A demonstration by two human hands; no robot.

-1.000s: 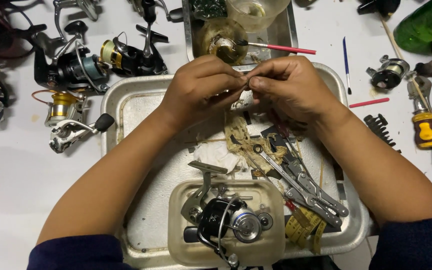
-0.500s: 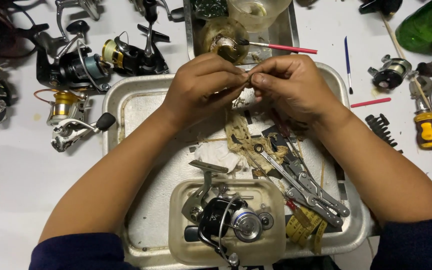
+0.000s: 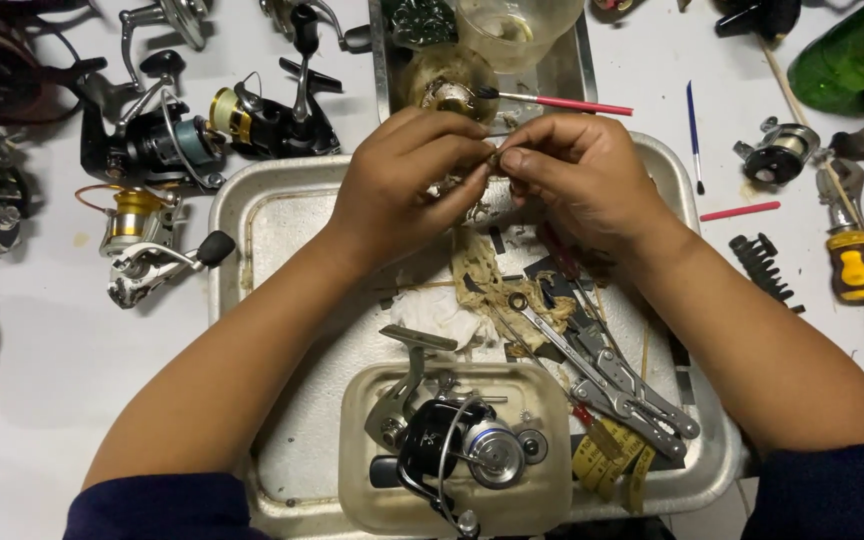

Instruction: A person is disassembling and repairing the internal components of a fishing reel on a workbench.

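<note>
While over the metal tray (image 3: 252,215), left hand (image 3: 402,185), right hand (image 3: 582,175), fingers pinching 1 small part (image 3: 493,158).

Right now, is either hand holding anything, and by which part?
Both hands pinch one tiny dark part between them, left hand and right hand fingertips meeting on it above the tray. What the part is cannot be told.

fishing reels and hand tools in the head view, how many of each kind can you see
Whole spinning fishing reels: 6, such as the black-and-silver reel in the clear plastic tub, the black one with a gold spool and the silver one with an orange spool.
Silver metal wrenches in the steel tray: 2.
Yellow-handled screwdrivers: 1.
Thin brushes with pink handles: 1.
Total: 10.
</note>
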